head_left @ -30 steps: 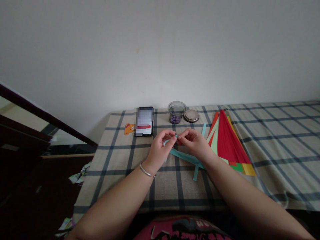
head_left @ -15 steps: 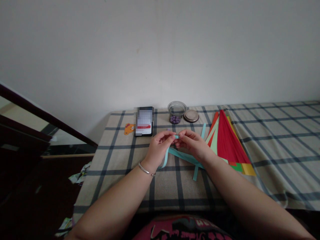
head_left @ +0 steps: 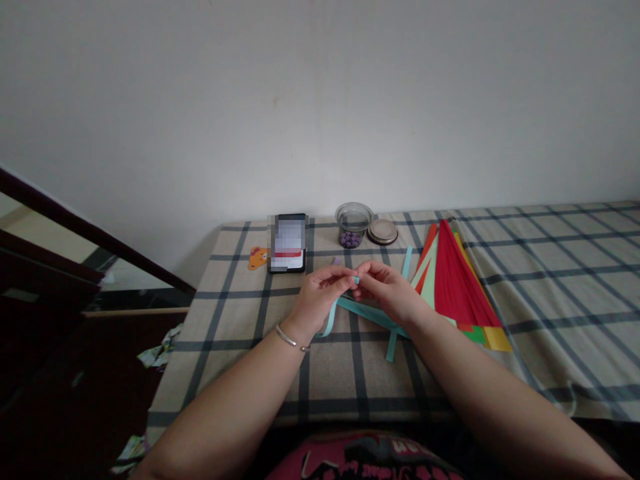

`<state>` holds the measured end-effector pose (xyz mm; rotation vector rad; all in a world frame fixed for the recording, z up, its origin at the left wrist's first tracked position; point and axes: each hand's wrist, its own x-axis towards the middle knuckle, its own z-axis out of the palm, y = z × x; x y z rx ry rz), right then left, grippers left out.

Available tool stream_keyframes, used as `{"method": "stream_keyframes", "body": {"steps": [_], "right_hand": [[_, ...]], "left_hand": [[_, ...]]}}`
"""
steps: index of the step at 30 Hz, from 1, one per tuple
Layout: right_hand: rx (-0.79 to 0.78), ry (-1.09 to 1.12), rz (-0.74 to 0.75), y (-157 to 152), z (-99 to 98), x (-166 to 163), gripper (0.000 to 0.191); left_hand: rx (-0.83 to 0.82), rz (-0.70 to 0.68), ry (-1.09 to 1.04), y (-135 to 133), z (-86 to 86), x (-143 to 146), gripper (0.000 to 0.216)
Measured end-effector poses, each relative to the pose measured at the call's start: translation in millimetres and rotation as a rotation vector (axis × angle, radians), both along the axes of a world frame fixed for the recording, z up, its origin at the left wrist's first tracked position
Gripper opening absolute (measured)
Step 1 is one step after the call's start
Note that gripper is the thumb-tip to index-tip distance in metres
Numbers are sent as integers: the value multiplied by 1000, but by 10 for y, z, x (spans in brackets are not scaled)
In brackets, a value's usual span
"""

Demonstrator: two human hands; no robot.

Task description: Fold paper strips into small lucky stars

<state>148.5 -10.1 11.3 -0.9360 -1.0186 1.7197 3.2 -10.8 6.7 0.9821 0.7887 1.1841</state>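
Observation:
My left hand (head_left: pixel 323 293) pinches a narrow light-blue paper strip (head_left: pixel 330 320), whose loose end curves down below the palm. Its other end is bent small between my fingertips. My right hand (head_left: pixel 383 287) meets the left there, thumb and finger closed on the same strip end. Under and beside my right hand lie more light-blue strips (head_left: pixel 367 312) on the cloth. A fanned stack of coloured paper strips (head_left: pixel 460 287), red, orange, green and yellow, rests just right of that hand.
Behind my hands stands a clear plastic tub (head_left: pixel 354 223) with small purple pieces inside, its round lid (head_left: pixel 383 231) alongside. A phone (head_left: pixel 290 243) and an orange bear cutout (head_left: pixel 258 258) lie at the back left. The checked tablecloth (head_left: pixel 235 320) meets a wall.
Both hands have come closer together at the fingertips. Less of the strip's end shows between them, and it now points downward; the things on the table have stayed put.

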Motion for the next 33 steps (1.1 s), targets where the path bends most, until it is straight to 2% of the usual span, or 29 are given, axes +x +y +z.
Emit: {"method": "stream_keyframes", "body": {"steps": [3,7,19,29,33], "right_hand": [[16,-4,12,-9,15,-1,34],[40,-25,16,-15,25,3,34],[-68,125,16,3,-49,6,29],[-87,198,5,11,-49,-22,23],[-71,181,-31,22,-76,-26,25]], "left_hand": [[43,-42,7,5,13,-4,17],[162,-31,116,9,19,-23,12],[560,122,436,24,-58,-69,15],[646,167,496,22,-68,-75,14],[652,285,525,32,-94,-79,13]]}}
